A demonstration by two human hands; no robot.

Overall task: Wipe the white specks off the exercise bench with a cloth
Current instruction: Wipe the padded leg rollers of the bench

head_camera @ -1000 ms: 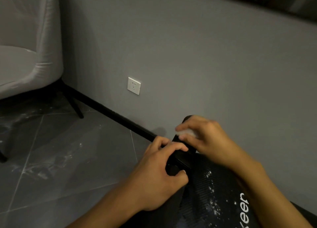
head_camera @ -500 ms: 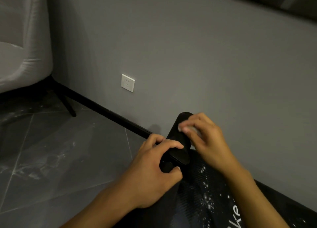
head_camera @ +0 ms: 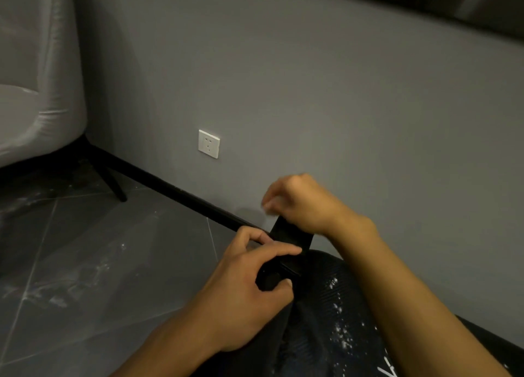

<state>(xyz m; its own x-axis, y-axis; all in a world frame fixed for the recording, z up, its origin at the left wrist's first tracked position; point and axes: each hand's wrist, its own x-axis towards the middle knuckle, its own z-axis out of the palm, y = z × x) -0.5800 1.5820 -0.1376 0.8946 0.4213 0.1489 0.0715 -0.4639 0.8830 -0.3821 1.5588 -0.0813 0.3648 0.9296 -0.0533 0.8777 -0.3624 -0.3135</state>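
Observation:
The black exercise bench (head_camera: 320, 320) fills the lower right, its ribbed pad sprinkled with white specks (head_camera: 343, 331). A black roller pad (head_camera: 292, 236) sticks out from its far end. My left hand (head_camera: 246, 294) grips the bench's end just below that roller, thumb and fingers curled round it. My right hand (head_camera: 300, 203) is curled over the roller's far tip and pinches a small white cloth (head_camera: 269, 206), of which only a blurred bit shows under the fingers.
A grey wall with a white socket (head_camera: 209, 144) and a black skirting board runs close behind the bench. A grey upholstered chair (head_camera: 34, 93) on black legs stands at the left. The dark tiled floor (head_camera: 99, 263) lies left of the bench.
My right hand has slid with the cloth up along the roller to its far tip. The left hand has kept its grip on the bench's end.

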